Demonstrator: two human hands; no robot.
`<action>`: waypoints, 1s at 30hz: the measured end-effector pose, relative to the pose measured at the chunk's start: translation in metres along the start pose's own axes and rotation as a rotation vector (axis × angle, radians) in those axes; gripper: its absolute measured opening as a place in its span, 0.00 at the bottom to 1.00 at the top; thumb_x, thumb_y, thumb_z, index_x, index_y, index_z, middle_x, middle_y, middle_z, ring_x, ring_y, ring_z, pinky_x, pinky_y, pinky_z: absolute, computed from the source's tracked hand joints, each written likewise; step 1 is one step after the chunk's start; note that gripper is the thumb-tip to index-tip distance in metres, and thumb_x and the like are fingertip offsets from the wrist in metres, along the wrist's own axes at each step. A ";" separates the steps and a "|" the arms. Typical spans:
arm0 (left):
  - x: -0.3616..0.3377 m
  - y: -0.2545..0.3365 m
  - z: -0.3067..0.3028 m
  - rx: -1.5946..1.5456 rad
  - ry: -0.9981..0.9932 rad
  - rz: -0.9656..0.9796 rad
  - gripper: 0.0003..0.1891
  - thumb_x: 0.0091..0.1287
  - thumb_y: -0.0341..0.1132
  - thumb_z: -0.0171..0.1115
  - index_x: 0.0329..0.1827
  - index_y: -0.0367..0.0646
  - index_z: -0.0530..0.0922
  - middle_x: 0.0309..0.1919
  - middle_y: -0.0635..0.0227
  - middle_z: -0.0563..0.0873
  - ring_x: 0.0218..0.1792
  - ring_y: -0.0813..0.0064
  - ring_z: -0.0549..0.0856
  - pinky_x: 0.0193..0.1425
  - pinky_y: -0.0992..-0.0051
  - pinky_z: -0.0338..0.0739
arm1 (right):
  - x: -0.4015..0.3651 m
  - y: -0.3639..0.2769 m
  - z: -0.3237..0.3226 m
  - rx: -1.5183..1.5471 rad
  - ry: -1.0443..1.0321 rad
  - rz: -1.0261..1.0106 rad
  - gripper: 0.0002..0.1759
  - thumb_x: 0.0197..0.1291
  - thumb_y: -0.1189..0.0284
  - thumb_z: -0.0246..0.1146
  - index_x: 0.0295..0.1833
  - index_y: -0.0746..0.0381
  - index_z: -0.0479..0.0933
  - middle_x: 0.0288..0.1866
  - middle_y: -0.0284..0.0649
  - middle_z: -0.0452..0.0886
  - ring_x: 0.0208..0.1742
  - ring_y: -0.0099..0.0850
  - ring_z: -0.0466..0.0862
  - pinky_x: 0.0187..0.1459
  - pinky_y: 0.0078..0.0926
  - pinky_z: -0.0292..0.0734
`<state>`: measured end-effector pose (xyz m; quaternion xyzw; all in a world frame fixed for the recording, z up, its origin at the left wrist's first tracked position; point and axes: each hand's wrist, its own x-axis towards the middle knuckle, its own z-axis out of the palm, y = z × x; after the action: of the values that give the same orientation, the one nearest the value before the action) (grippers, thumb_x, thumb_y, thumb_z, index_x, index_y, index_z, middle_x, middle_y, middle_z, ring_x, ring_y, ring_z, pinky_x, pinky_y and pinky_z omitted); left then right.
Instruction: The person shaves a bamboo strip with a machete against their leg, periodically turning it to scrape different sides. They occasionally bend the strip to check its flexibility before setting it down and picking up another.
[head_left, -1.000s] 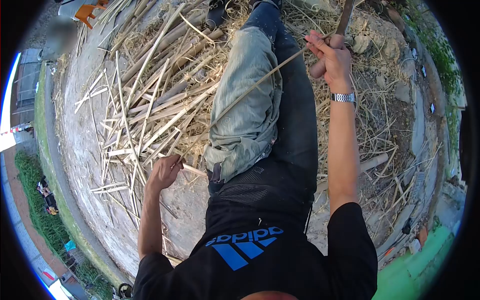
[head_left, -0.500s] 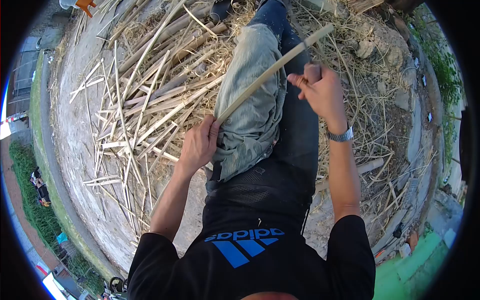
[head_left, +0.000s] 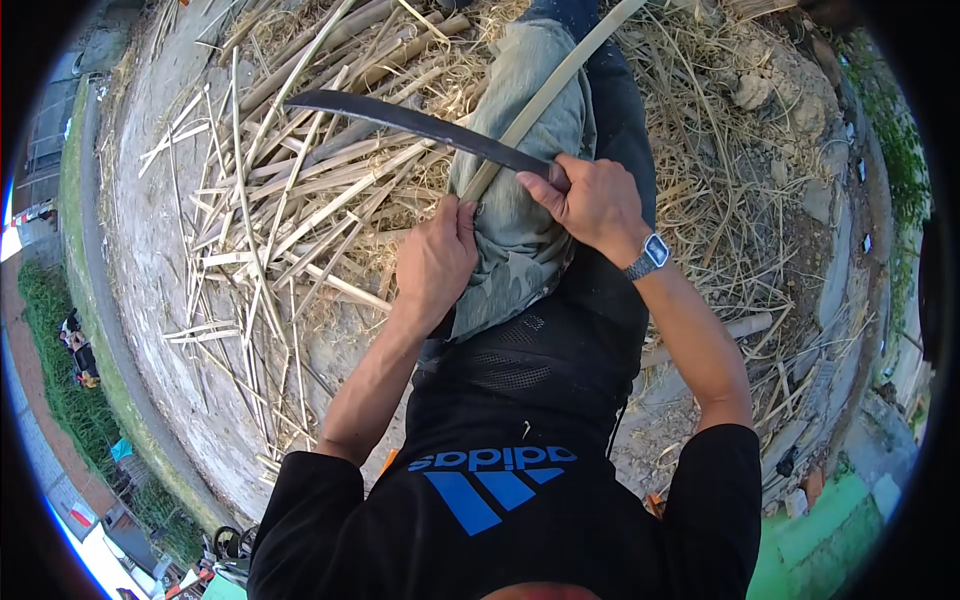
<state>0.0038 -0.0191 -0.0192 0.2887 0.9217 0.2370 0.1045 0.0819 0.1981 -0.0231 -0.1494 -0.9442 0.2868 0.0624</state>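
Observation:
My left hand point(head_left: 437, 255) pinches the near end of a long, pale bamboo strip point(head_left: 575, 62). The strip slants up and away to the right over a grey-green cloth point(head_left: 515, 255) draped on my leg. In my closed right hand point(head_left: 597, 205) is the handle of a machete point(head_left: 400, 117) with a long, dark, curved blade. The blade reaches to the left and crosses the strip just beyond my left fingertips. Most of the handle is hidden by my fingers.
Split bamboo strips point(head_left: 290, 200) lie heaped on the ground to the left, with thicker bamboo poles point(head_left: 400, 55) behind them. Curly shavings point(head_left: 700, 190) cover the ground on the right, near a lump of earth point(head_left: 752, 92).
My right hand has come down and left, and the machete blade, hardly visible before, now lies sideways across the strip. My left hand and the strip's near end have shifted slightly up and right.

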 end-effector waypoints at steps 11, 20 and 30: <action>-0.002 0.010 0.002 -0.049 0.007 -0.057 0.15 0.81 0.42 0.55 0.39 0.38 0.76 0.23 0.41 0.84 0.27 0.36 0.85 0.31 0.44 0.77 | -0.005 -0.003 0.007 -0.064 -0.014 -0.018 0.38 0.65 0.30 0.60 0.27 0.57 0.82 0.18 0.43 0.83 0.23 0.47 0.87 0.27 0.42 0.82; -0.010 0.013 0.009 -0.038 0.055 -0.047 0.15 0.81 0.40 0.57 0.37 0.39 0.75 0.21 0.43 0.83 0.25 0.37 0.84 0.28 0.47 0.75 | 0.002 0.004 -0.009 -0.012 -0.044 -0.036 0.40 0.66 0.29 0.57 0.30 0.58 0.83 0.18 0.46 0.82 0.24 0.49 0.87 0.27 0.45 0.82; -0.014 0.000 0.017 -0.022 0.124 0.003 0.16 0.82 0.43 0.55 0.38 0.41 0.73 0.18 0.48 0.82 0.20 0.42 0.84 0.23 0.48 0.76 | 0.036 0.065 -0.043 -0.074 0.206 0.136 0.43 0.69 0.29 0.54 0.26 0.60 0.81 0.16 0.45 0.79 0.21 0.48 0.84 0.24 0.44 0.77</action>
<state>0.0210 -0.0205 -0.0329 0.2735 0.9234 0.2645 0.0500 0.0722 0.2831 -0.0229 -0.2439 -0.9305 0.2384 0.1338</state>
